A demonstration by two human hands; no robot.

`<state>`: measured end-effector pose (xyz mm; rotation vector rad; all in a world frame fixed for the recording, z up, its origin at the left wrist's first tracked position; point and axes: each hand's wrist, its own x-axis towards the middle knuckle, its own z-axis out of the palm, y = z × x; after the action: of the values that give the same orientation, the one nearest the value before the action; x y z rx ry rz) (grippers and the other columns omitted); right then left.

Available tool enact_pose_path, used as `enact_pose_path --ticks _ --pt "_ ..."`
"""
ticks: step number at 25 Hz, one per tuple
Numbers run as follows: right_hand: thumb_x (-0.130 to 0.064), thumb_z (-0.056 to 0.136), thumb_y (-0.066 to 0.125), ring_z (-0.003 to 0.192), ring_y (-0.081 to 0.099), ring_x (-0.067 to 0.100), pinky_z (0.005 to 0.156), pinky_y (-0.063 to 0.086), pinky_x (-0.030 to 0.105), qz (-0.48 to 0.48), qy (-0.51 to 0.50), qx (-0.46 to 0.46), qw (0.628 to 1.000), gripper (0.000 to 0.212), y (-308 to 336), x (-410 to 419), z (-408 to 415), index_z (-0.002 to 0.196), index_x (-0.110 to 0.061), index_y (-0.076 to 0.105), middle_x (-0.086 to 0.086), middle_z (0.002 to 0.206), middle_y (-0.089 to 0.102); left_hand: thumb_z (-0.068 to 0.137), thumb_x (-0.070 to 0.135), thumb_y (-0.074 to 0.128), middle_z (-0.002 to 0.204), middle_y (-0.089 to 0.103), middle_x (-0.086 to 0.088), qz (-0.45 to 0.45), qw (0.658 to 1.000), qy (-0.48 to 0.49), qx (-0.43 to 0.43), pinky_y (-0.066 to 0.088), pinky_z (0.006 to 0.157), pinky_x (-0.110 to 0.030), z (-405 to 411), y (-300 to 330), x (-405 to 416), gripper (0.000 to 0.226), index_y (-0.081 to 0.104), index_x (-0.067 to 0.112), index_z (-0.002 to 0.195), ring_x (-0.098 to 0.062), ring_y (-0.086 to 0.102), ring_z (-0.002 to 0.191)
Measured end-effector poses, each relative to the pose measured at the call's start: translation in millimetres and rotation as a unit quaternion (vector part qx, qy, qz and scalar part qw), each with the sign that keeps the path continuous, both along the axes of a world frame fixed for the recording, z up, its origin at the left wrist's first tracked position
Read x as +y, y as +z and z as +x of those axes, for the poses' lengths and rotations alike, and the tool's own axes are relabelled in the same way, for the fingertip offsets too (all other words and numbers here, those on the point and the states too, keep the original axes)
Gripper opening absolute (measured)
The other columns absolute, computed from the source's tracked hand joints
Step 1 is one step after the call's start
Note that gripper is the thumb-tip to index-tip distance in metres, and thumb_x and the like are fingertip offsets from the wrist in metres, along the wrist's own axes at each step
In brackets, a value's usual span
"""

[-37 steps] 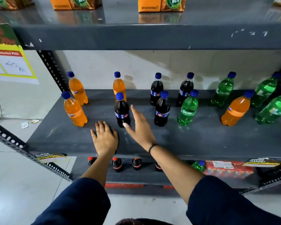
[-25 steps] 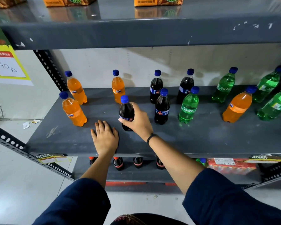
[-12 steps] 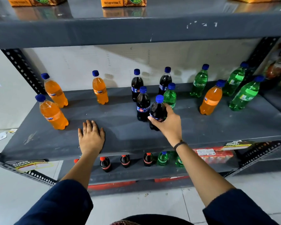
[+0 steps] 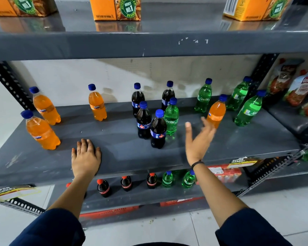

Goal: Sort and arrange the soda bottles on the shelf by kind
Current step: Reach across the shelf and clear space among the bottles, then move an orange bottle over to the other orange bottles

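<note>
Head view. Since the frame half a second back, the right hand (image 4: 198, 139) has let go of the front cola bottle (image 4: 158, 129) and moved off to its right; it now hangs above the shelf (image 4: 124, 153) with fingers spread wide, holding nothing, its fingertips near the lone orange bottle (image 4: 216, 113). The front cola bottle stands upright where it was set, just in front of a second cola bottle (image 4: 144, 120) and touching or nearly touching the green bottle (image 4: 171, 117) behind it. The left hand (image 4: 85, 157) has not moved: flat, palm down, fingers together, at the shelf's front edge.

Relative to the front cola bottle: two more colas (image 4: 137, 99) stand behind it by the back wall; three orange bottles (image 4: 41, 132) stand well to its left; three green bottles (image 4: 204, 96) stand to its right at the rear, with the lone orange bottle among them.

Open room: a broad bare strip of shelf runs along the front edge both sides of the front cola bottle, and a wide gap lies between it and the orange group.
</note>
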<state>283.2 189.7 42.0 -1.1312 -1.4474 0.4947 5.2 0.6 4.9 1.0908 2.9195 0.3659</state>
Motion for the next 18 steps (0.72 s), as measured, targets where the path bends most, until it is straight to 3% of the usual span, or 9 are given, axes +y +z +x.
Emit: enact_pose_path --ticks 3,6,8,11,15,18 --pt "-0.041 0.075 0.075 0.131 0.034 0.042 0.107 0.029 0.051 -0.096 -0.128 0.057 0.985 0.090 16 51 15 0.142 -0.003 0.028 0.026 0.142 0.033 0.097 0.037 0.024 0.157 0.016 -0.014 0.004 1.000 0.003 -0.006 0.005 0.121 -0.044 0 1 0 0.057 0.020 0.006 0.145 -0.027 0.008 0.146" --pt "-0.029 0.068 0.082 0.138 0.027 0.039 0.112 0.026 0.049 -0.192 -0.084 0.051 0.976 0.104 21 96 27 0.146 -0.006 0.016 0.025 0.149 0.027 0.097 0.037 0.024 0.157 0.016 -0.014 0.004 1.000 0.002 -0.006 0.005 0.121 -0.044 1 2 0 0.057 0.020 0.006 0.145 -0.027 0.008 0.146" --pt "-0.020 0.069 0.082 0.129 0.043 0.037 0.107 0.037 0.043 -0.227 -0.025 0.036 0.973 0.087 15 116 35 0.138 -0.005 0.030 0.023 0.138 0.045 0.098 0.036 0.024 0.157 0.016 -0.014 0.006 1.000 0.004 -0.006 0.005 0.121 -0.044 1 2 0 0.057 0.020 0.006 0.145 -0.027 0.008 0.146" --pt "-0.021 0.071 0.079 0.108 0.057 0.038 0.089 0.046 0.040 -0.240 0.000 -0.003 0.971 0.057 7 118 48 0.116 -0.004 0.048 0.022 0.117 0.060 0.097 0.037 0.024 0.157 0.017 -0.014 0.011 1.000 0.005 -0.007 0.005 0.121 -0.043 0 1 0 0.057 0.020 0.006 0.145 -0.026 0.008 0.146" --pt "-0.027 0.070 0.080 0.094 0.060 0.036 0.078 0.045 0.037 -0.165 -0.004 -0.004 0.986 0.047 -6 60 52 0.101 -0.006 0.052 0.019 0.103 0.063 0.097 0.036 0.024 0.157 0.018 -0.015 0.009 1.000 0.007 -0.004 0.006 0.121 -0.044 0 1 0 0.056 0.021 0.006 0.145 -0.027 0.010 0.146" --pt "-0.032 0.066 0.083 0.080 0.060 0.024 0.069 0.046 0.031 -0.129 0.029 0.003 0.991 0.045 -16 -13 36 0.094 -0.013 0.054 0.009 0.090 0.062 0.097 0.035 0.024 0.157 0.019 -0.015 0.010 1.000 0.008 -0.003 0.007 0.121 -0.043 0 1 1 0.056 0.021 0.006 0.145 -0.028 0.011 0.146"
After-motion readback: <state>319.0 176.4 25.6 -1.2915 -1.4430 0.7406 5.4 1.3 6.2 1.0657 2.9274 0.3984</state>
